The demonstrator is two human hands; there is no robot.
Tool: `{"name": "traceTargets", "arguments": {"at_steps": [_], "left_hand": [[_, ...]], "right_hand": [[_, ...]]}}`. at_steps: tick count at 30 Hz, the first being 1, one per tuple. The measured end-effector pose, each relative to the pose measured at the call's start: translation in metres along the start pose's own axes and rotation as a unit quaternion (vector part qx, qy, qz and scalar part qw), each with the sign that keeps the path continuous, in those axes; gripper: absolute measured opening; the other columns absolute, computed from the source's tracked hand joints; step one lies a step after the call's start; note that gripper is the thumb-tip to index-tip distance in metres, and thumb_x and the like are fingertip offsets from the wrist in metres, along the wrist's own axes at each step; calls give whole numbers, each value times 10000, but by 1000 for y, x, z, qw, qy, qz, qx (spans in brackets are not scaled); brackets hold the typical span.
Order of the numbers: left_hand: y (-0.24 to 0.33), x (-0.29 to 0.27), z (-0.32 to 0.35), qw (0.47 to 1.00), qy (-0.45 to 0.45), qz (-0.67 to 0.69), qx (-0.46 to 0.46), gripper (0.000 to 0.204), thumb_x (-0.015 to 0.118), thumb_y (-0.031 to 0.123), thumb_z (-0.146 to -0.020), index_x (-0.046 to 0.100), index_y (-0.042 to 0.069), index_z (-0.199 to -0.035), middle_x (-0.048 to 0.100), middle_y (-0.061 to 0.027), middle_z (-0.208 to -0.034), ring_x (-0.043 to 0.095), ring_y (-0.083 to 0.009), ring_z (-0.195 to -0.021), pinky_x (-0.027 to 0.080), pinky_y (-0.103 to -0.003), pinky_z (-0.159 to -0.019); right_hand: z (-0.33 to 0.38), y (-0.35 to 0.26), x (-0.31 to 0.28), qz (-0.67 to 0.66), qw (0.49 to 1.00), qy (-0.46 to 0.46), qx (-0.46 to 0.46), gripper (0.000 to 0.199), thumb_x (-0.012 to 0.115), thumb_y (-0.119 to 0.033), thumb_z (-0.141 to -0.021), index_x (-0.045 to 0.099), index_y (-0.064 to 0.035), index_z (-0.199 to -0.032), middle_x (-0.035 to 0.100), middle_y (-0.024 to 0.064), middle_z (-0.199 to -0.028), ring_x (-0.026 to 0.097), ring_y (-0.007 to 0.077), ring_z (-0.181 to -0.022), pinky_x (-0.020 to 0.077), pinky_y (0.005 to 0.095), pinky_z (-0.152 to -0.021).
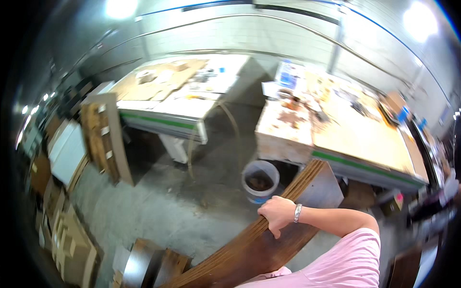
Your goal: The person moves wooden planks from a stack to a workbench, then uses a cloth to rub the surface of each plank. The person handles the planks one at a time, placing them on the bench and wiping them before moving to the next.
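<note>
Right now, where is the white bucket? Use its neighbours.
The white bucket is on the floor, slightly right of centre in the head view, just beyond the right hand and left of the board stack's upper end.

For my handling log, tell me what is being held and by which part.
The right hand grips a stack of brown boards over its upper edge; the left hand is out of view.
</note>
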State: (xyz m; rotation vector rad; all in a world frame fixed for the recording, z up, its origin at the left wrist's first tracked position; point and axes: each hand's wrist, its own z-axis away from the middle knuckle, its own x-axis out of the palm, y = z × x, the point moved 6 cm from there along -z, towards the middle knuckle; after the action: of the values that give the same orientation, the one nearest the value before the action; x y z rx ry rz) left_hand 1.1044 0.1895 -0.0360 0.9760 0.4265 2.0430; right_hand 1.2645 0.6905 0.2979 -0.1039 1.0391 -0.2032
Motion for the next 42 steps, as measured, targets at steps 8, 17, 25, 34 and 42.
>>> {"name": "traceTargets", "arguments": {"at_steps": [8,17,25,34,42], "left_hand": [[-51,13,65,993,-71,-84,-37,772,251,677,-927,333,101,-1435,398,-90,-1423,395,-295,-1292,387,-439,-1031],[-103,2,130,978,-155,-122,-62,739,263,651,-940,358,93,-1416,435,-86,-1388,421,-285,-1267,414,-420,-1008],[-205,78,191,952,-247,-154,-93,711,275,628,-952,381,85,-1398,468,-82,-1357,443,-276,-1244,438,-404,-988],[-394,210,325,918,-336,-155,-145,894,241,793,-857,329,140,-1462,354,-76,-1490,412,-323,-1293,386,-472,-1053],[-506,288,423,927,-275,-159,-197,827,224,724,-913,333,97,-1443,367,-88,-1466,390,-311,-1303,330,-450,-1091]], "right_hand": [[204,26,100,-97,983,120,99,636,850,-309,-425,636,-55,-968,645,79,-957,580,255,-978,424,345,-875],[406,30,185,-121,940,177,264,656,856,-343,-414,623,-54,-955,618,75,-932,569,248,-967,411,343,-888],[563,66,280,-156,883,233,376,672,862,-368,-379,610,-68,-925,604,69,-896,563,262,-921,413,359,-842],[742,184,399,-191,824,266,463,714,896,-400,-323,639,-67,-901,619,73,-868,581,259,-898,422,357,-829],[828,298,439,-266,797,220,497,752,908,-375,-318,656,-35,-940,650,97,-930,589,289,-954,430,367,-872]]}}
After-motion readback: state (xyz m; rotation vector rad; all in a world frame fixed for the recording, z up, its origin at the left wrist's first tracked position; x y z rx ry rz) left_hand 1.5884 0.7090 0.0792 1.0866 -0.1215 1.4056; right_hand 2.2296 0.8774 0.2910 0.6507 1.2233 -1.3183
